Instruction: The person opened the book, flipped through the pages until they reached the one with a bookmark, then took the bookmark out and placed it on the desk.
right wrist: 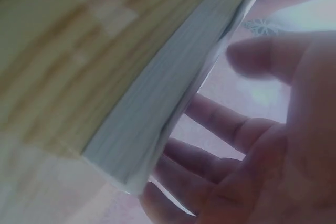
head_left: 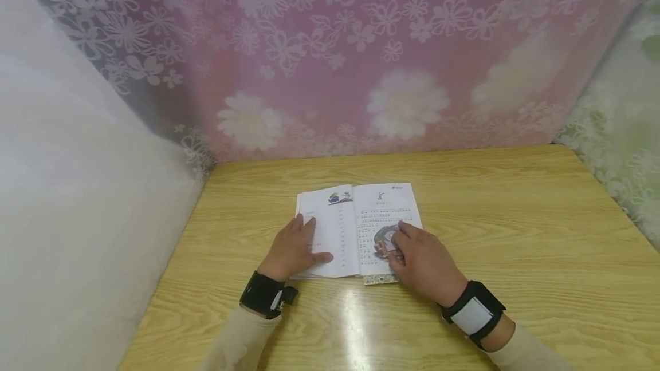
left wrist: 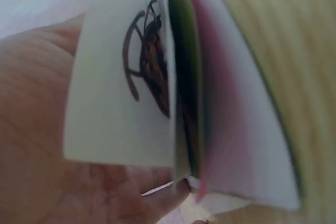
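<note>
One open book (head_left: pixel 356 228) lies flat on the wooden table (head_left: pixel 515 233). Two hands on it: left hand (head_left: pixel 294 249) rests flat, fingers straight, on the left page; right hand (head_left: pixel 420 259) presses relaxed fingers on the right page.

light wood-grain table (head_left: pixel 515 233), pink floral lace curtain (head_left: pixel 361 44) behind it, plain white sheet (head_left: pixel 62 188) at left, pale green floral fabric (head_left: pixel 624 147) at right

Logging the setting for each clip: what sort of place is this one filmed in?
Probably a small curtained-off recording booth, not a lived-in room. A wooden table is closed in by a pink floral curtain behind and pale fabric at the sides. On it lies only an open book under both hands.
</note>
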Available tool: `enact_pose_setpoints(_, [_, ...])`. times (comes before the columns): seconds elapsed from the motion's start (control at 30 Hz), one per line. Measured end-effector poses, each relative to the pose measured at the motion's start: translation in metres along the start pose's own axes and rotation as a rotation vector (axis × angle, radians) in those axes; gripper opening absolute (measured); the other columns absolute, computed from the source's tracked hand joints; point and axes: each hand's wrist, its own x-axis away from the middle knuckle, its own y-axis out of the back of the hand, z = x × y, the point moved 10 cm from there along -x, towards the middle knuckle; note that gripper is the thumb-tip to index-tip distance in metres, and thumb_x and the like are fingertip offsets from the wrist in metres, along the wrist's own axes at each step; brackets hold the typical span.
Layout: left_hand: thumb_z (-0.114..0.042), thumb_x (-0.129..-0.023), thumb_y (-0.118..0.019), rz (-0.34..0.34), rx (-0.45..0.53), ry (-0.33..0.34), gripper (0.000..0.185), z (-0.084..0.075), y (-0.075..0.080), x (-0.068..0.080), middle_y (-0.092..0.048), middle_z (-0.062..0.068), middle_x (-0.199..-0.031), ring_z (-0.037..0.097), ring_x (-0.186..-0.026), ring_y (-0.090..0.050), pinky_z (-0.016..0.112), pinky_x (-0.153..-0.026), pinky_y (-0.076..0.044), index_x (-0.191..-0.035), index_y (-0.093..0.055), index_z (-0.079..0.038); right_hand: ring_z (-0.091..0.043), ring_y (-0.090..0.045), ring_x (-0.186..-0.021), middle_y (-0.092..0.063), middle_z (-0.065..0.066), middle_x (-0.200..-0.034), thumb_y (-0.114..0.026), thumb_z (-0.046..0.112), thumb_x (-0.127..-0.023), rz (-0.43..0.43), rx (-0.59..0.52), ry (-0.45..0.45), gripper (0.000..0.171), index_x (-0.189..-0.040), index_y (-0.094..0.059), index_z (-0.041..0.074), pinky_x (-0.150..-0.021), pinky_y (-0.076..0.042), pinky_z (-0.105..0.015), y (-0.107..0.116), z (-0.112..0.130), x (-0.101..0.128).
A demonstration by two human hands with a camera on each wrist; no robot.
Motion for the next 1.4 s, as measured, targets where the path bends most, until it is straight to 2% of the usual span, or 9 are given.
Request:
enact_pose_setpoints(0.3, [-0.051, -0.091, -0.075, -0.003, 0.048, 0.031, 0.096, -0.004, -0.003, 0.003, -0.017, 0.03, -0.167, 0.044, -0.156, -0.017, 0.063, -0.122, -0.02, -0.161, -0.031, -0.001, -0.043, -0.061, -0.127, -0.062, -0.03, -0.136, -0.077, 0.026, -0.093, 0.093, -0.009, -0.048, 0.051, -0.129, -0.065, -0.008, -0.1, -0.053, -0.055, -0.005, -0.01, 0.002])
enact_pose_setpoints(0.5, [-0.048, -0.091, -0.076, 0.021, 0.045, 0.022, 0.095, -0.007, -0.001, -0.006, -0.019, 0.031, -0.166, 0.044, -0.155, -0.019, 0.061, -0.122, -0.021, -0.16, -0.032, -0.001, -0.044, -0.061, -0.126, -0.063, -0.029, -0.135, -0.077, 0.027, -0.094, 0.107, 0.001, -0.064, 0.049, -0.129, -0.067, -0.006, -0.1, -0.052, -0.056, -0.005, -0.015, 0.002])
enact_pose_setpoints(0.63, [-0.043, -0.09, -0.079, 0.004, -0.039, 0.011, 0.088, -0.016, 0.001, -0.01, -0.034, 0.031, -0.16, 0.043, -0.151, -0.032, 0.059, -0.12, -0.027, -0.156, -0.041, 0.001, -0.045, -0.06, -0.127, -0.062, -0.031, -0.135, -0.077, 0.026, -0.094, 0.101, 0.001, -0.053, 0.048, -0.129, -0.067, -0.006, -0.102, -0.051, -0.057, -0.006, -0.015, 0.002])
enact_pose_setpoints(0.7, [-0.034, -0.091, -0.079, -0.053, -0.113, -0.047, 0.078, -0.033, 0.004, -0.012, -0.045, 0.03, -0.153, 0.042, -0.145, -0.041, 0.056, -0.118, -0.032, -0.151, -0.047, 0.003, -0.046, -0.056, -0.132, -0.059, -0.032, -0.139, -0.075, 0.022, -0.093, 0.074, 0.008, -0.063, 0.05, -0.131, -0.064, -0.008, -0.107, -0.046, -0.06, -0.004, -0.017, 0.001])
enact_pose_setpoints(0.8, [-0.018, -0.093, -0.072, -0.195, -0.212, -0.206, 0.057, -0.077, 0.008, -0.013, -0.06, 0.024, -0.14, 0.037, -0.134, -0.054, 0.049, -0.114, -0.04, -0.143, -0.055, 0.003, -0.048, -0.045, -0.141, -0.051, -0.032, -0.147, -0.069, 0.015, -0.091, -0.011, 0.03, -0.096, 0.054, -0.137, -0.057, -0.01, -0.116, -0.032, -0.065, 0.005, -0.02, -0.001])
enact_pose_setpoints(0.9, [-0.009, -0.092, -0.065, -0.338, -0.224, -0.37, 0.044, -0.128, 0.008, -0.012, -0.068, 0.016, -0.127, 0.03, -0.123, -0.062, 0.042, -0.109, -0.046, -0.135, -0.063, 0.0, -0.049, -0.036, -0.146, -0.046, -0.031, -0.151, -0.06, 0.01, -0.089, -0.13, 0.017, -0.124, 0.055, -0.139, -0.052, -0.01, -0.119, -0.02, -0.068, 0.018, -0.021, -0.002])
enact_pose_setpoints(0.97, [-0.012, -0.095, -0.065, -0.376, -0.2, -0.426, 0.039, -0.156, -0.001, -0.012, -0.07, 0.012, -0.122, 0.026, -0.117, -0.065, 0.038, -0.105, -0.049, -0.132, -0.066, -0.003, -0.048, -0.034, -0.147, -0.045, -0.031, -0.151, -0.056, 0.009, -0.088, -0.206, -0.015, -0.118, 0.055, -0.139, -0.052, -0.01, -0.119, -0.017, -0.069, 0.026, -0.018, -0.002])
enact_pose_setpoints(1.17, [-0.046, -0.092, -0.068, -0.252, -0.206, -0.269, 0.059, -0.188, -0.038, -0.024, -0.06, 0.008, -0.14, 0.03, -0.13, -0.055, 0.06, -0.104, -0.046, -0.143, -0.059, -0.017, -0.048, -0.033, -0.148, -0.047, -0.03, -0.15, -0.053, 0.021, -0.095, -0.339, -0.128, -0.093, 0.053, -0.139, -0.053, -0.008, -0.119, -0.012, -0.071, 0.041, -0.009, -0.002])
enact_pose_setpoints(1.4, [-0.049, -0.086, -0.073, -0.265, -0.227, -0.206, 0.065, -0.197, -0.035, -0.018, -0.058, 0.011, -0.142, 0.033, -0.132, -0.052, 0.067, -0.105, -0.042, -0.142, -0.059, -0.019, -0.048, -0.034, -0.147, -0.048, -0.031, -0.149, -0.053, 0.025, -0.097, -0.328, -0.134, -0.092, 0.054, -0.138, -0.053, -0.009, -0.12, -0.013, -0.071, 0.041, -0.009, -0.003])
